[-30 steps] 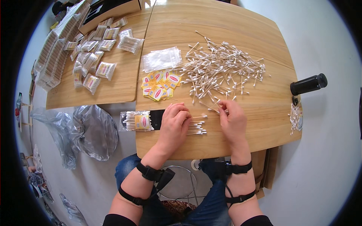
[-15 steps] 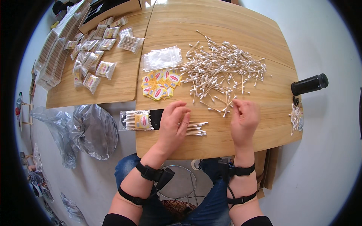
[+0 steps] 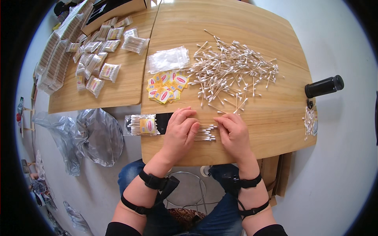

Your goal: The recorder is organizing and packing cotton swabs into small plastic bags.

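My left hand rests on a bundle of cotton swabs, its fingers curled over them. Their white tips stick out past its right side. A flat black piece lies under and left of this hand. Beside that is a clear bag of swabs with a yellow label showing. Close to the bundle's right-hand tips, my right hand is closed in a pinch. Whatever it holds is too small or hidden to make out. A loose pile of cotton swabs spreads beyond both hands.
Yellow-and-white labels and empty clear bags lie left of the pile. Filled swab packets cover the left table. At the right edge are a black cylinder and a small group of swabs. Grey plastic bags sit below.
My right hand has moved left and slightly down from the pile's near edge to beside the bundle's tips. My left hand stays almost in place over the swabs.
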Motion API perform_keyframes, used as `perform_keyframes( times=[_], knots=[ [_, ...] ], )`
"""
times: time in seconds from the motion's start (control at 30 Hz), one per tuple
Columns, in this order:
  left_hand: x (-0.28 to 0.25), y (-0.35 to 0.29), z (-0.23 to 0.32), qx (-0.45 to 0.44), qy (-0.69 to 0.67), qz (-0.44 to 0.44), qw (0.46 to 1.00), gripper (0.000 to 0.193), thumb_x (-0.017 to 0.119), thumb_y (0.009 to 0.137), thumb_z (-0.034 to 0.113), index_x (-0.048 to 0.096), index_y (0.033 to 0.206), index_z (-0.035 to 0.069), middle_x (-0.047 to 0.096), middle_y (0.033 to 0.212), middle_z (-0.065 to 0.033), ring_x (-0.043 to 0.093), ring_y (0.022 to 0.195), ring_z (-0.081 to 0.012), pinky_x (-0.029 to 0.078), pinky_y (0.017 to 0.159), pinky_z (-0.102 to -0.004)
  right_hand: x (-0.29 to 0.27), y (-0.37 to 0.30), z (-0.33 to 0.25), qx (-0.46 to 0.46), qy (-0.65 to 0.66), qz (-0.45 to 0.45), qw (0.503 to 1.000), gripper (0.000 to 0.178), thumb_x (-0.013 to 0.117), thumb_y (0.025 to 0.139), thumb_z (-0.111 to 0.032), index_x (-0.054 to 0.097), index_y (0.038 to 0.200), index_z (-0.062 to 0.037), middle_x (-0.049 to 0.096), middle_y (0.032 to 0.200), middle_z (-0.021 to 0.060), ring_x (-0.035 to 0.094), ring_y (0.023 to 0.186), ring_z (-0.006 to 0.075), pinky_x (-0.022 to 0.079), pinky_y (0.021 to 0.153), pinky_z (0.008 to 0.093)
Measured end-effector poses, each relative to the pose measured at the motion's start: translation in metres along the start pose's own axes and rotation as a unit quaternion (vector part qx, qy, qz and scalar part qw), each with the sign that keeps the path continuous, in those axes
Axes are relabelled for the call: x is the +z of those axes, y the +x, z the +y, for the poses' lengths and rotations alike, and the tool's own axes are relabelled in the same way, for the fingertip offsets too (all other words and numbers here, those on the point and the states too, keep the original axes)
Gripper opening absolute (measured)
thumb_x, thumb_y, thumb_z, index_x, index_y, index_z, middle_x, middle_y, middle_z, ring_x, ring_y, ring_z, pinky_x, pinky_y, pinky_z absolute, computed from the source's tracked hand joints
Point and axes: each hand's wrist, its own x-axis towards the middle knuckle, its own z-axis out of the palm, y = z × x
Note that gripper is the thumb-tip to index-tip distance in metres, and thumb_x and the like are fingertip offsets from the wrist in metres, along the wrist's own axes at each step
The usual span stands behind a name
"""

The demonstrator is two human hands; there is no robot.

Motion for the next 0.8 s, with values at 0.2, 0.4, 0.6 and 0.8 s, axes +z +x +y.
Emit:
perform_keyframes(
  times=[0.2, 0.4, 0.6, 0.8],
  knots=[
    [0.006, -0.010, 0.006, 0.020, 0.133, -0.039, 0.990, 0.048, 0.064, 0.095, 0.023, 0.056, 0.138, 0.004, 0.050, 0.149, -0.0161, 0.043, 0.142, -0.0332, 0.031, 0.119, -0.0498, 0.002, -0.004, -0.003, -0.017, -0.014, 0.026, 0.999, 0.016, 0.067, 0.084, 0.003, 0.071, 0.099, -0.0019, 0.067, 0.095, 0.0122, 0.064, 0.090, 0.0321, 0.052, 0.078, 0.0409],
    [0.004, -0.020, 0.007, 0.032, 0.209, -0.099, 0.972, 0.063, 0.064, 0.094, 0.023, 0.045, 0.150, 0.003, 0.038, 0.160, -0.0153, 0.034, 0.150, -0.0312, 0.024, 0.122, -0.0494, 0.006, -0.006, -0.002, -0.014, -0.016, 0.036, 0.999, 0.017, 0.068, 0.084, 0.003, 0.071, 0.100, -0.0023, 0.067, 0.095, 0.0131, 0.064, 0.090, 0.0330, 0.053, 0.078, 0.0418],
    [0.000, -0.019, 0.010, -0.012, 0.076, -0.073, 0.994, 0.057, 0.057, 0.100, 0.021, 0.042, 0.152, 0.001, 0.034, 0.162, -0.0198, 0.032, 0.150, -0.0343, 0.022, 0.123, -0.0477, 0.024, -0.018, -0.018, 0.026, 0.050, 0.060, 0.997, 0.026, 0.063, 0.096, -0.010, 0.065, 0.121, -0.0014, 0.064, 0.120, 0.0184, 0.061, 0.111, 0.0371, 0.050, 0.094, 0.0429],
    [0.012, -0.017, 0.022, -0.080, -0.217, 0.031, 0.972, 0.047, 0.044, 0.109, 0.021, 0.041, 0.152, 0.001, 0.033, 0.162, -0.0218, 0.033, 0.150, -0.0347, 0.022, 0.123, -0.0433, 0.051, -0.023, -0.037, 0.035, 0.142, 0.035, 0.989, 0.042, 0.045, 0.109, -0.023, 0.047, 0.143, 0.0019, 0.050, 0.145, 0.0230, 0.048, 0.136, 0.0361, 0.037, 0.113, 0.0413]
  ],
)
